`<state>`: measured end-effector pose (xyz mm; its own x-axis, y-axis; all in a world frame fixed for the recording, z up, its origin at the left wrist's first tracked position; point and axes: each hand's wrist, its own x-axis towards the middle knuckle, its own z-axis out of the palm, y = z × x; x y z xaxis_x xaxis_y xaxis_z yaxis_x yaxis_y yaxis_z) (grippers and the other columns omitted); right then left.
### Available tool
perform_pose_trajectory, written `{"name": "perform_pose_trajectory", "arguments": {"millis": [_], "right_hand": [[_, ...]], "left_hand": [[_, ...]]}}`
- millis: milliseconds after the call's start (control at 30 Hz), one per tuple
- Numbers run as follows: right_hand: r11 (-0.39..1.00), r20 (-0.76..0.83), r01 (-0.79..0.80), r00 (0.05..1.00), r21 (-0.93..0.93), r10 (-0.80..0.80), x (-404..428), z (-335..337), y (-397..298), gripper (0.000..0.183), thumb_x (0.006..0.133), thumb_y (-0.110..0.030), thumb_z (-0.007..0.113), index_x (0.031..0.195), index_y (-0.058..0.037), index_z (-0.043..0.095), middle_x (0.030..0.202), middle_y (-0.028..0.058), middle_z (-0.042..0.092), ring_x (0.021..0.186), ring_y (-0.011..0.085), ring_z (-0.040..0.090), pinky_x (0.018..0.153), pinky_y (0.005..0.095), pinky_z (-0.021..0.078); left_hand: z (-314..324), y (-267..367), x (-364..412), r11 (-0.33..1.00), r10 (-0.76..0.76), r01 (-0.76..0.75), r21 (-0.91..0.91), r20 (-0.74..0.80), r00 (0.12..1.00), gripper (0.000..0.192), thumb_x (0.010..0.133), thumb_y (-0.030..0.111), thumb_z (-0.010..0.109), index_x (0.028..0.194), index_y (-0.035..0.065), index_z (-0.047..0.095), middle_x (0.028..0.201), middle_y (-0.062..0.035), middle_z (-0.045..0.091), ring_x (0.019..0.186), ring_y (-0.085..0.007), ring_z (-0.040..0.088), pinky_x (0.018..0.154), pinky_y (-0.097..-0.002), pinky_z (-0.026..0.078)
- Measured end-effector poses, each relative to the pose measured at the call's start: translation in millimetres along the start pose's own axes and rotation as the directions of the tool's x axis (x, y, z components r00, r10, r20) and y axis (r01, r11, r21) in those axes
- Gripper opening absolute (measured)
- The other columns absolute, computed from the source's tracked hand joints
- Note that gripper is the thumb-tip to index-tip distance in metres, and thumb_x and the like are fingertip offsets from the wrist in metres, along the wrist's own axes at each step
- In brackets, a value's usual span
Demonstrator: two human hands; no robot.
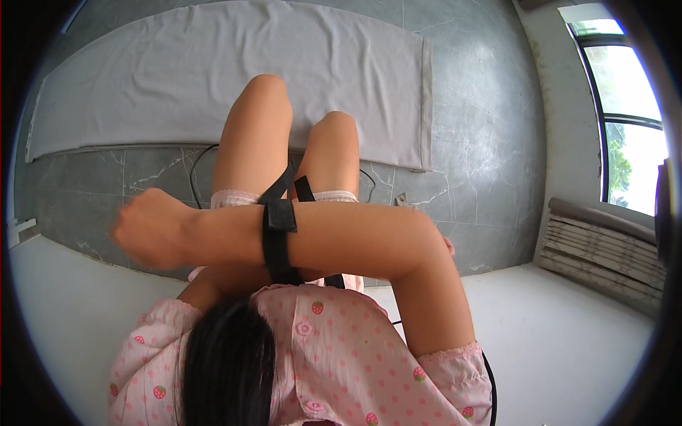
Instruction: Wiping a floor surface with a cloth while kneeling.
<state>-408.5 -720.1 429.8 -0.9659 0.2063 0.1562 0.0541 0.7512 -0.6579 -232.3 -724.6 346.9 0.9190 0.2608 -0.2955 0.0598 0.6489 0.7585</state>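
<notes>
My right hand [154, 229] is curled into a fist at the left of the view, slightly blurred, with nothing visible in it. Its forearm lies level across my body, above my thighs. Around that forearm runs a black hook-and-loop strap [275, 245]; black strap ends [305, 189] show beyond it, between my thighs. My left arm passes beneath the right forearm. Only a small bit of my left hand [449, 246] appears beside the right elbow; the rest is hidden, so its grip cannot be seen.
Ahead of my knees a grey cloth [362, 80] covers a long, low surface. Black cable [193, 178] runs near my legs over grey marbled floor tiles [479, 160]. I sit on a white surface [533, 330]. To the right are a folded patterned pad [602, 247] and a window [623, 90].
</notes>
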Motion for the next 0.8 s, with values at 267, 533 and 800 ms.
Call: {"name": "perform_pose_trajectory", "arguments": {"millis": [267, 533, 800], "right_hand": [[0.951, 0.030, 0.099, 0.995, -0.292, -0.095, -20.3, -29.4, 31.8, 0.006, 0.074, -0.013, 0.069, 0.079, -0.0091, 0.069, 0.076, 0.0076, 0.070, 0.077, 0.0259, 0.072, 0.062, 0.0386, 0.0558], [0.670, -0.784, -0.740, 0.382, 0.058, 0.490, -283.4, -161.5, 166.0, 0.018, 0.089, 0.000, 0.063, 0.105, -0.0007, 0.069, 0.089, 0.0109, 0.071, 0.083, 0.0175, 0.068, 0.074, 0.0301, 0.0536], [0.063, -0.351, -0.428, -0.640, 0.902, 0.684, -565.3, 28.3, 96.7, 0.009, 0.084, -0.011, 0.066, 0.087, -0.0057, 0.059, 0.068, 0.0024, 0.059, 0.054, 0.0090, 0.054, 0.045, 0.0238, 0.0377]], "left_hand": [[-19.9, 12.1, -8.7, 0.998, -0.002, 0.000, 0.063, 0.026, 1.000, 0.020, 0.100, 0.021, 0.053, 0.103, 0.0019, 0.059, 0.093, -0.0014, 0.063, 0.090, -0.0127, 0.059, 0.076, -0.0311, 0.050], [-82.0, 37.8, -108.0, 0.880, 0.172, -0.038, 0.473, -0.243, 0.955, 0.017, 0.101, 0.021, 0.055, 0.106, 0.0057, 0.058, 0.091, 0.0016, 0.056, 0.086, -0.0073, 0.053, 0.076, -0.0262, 0.047], [-271.0, -12.9, -210.1, 0.873, 0.476, -0.010, 0.488, -0.846, 0.239, 0.018, 0.100, 0.026, 0.056, 0.106, 0.0086, 0.059, 0.092, 0.0044, 0.055, 0.087, -0.0064, 0.051, 0.077, -0.0237, 0.042]]}}
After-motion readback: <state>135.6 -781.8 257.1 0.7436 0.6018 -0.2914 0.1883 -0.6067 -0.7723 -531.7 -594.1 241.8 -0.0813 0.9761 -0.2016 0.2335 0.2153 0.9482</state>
